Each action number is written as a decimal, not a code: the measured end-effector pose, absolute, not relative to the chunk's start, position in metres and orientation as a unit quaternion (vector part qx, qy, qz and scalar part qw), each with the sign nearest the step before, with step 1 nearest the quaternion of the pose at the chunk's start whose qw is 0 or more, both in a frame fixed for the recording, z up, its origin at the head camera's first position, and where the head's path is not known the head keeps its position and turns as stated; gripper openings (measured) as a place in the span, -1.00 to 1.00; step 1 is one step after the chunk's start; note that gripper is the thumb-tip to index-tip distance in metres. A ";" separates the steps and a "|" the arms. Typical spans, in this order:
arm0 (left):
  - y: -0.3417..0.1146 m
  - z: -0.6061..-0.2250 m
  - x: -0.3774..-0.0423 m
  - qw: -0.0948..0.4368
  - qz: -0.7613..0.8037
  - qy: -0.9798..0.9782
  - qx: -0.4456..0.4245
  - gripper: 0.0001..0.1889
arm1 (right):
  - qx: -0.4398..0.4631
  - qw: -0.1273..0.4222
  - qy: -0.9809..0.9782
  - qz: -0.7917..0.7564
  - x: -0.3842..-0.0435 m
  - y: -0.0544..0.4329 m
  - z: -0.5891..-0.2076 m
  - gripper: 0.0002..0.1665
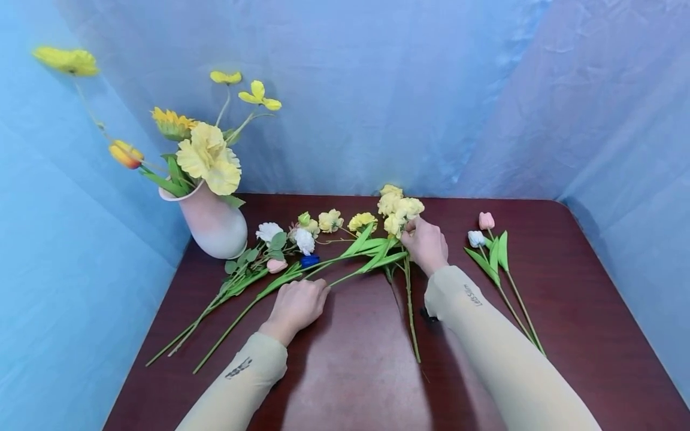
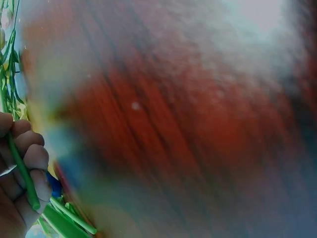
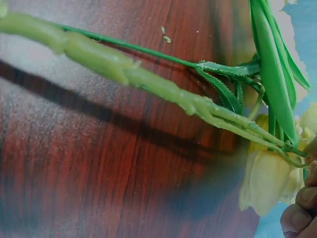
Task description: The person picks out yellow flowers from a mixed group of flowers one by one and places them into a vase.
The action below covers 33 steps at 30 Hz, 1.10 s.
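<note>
My left hand [image 1: 299, 304] has its fingers curled round the end of a green stem [image 2: 22, 171]. In the head view, a tulip stem [image 1: 350, 276] runs from this hand to broad green leaves [image 1: 390, 259] beside my right hand. My right hand [image 1: 426, 244] pinches a branched spray of pale yellow flowers [image 1: 408, 208] just below its blooms. The spray's thick, knobby stem [image 3: 99, 57] slants toward me over the table. Close to the right fingertips hangs a pale yellow tulip bloom [image 3: 267, 181], partly behind stems and leaves.
A pink-white vase [image 1: 215, 224] with yellow and orange flowers stands at the back left. White roses [image 1: 305, 241], a blue bloom [image 1: 309, 261] and a pink tulip [image 1: 277, 266] lie left of centre. Pink and white tulips [image 1: 486, 221] lie on the right. Blue cloth [image 1: 366, 102] hangs behind the table.
</note>
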State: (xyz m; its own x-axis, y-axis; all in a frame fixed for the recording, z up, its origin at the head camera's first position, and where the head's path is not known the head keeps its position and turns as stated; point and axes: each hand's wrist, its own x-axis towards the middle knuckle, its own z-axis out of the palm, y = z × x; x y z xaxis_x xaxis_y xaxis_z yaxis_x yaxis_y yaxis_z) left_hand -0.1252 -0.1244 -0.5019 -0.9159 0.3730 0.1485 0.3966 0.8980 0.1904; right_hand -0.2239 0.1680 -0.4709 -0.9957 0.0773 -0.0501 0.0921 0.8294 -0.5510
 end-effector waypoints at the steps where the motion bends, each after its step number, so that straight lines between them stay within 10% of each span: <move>1: -0.126 -0.502 -0.125 0.054 -0.111 -0.973 -0.195 -0.68 | 0.043 0.013 0.956 -0.291 -0.224 0.169 -0.470 -0.71; 33: -0.126 -0.485 -0.137 0.184 -0.128 -0.957 -0.185 -0.68 | 0.006 -0.047 0.938 -0.343 -0.210 0.172 -0.468 -0.80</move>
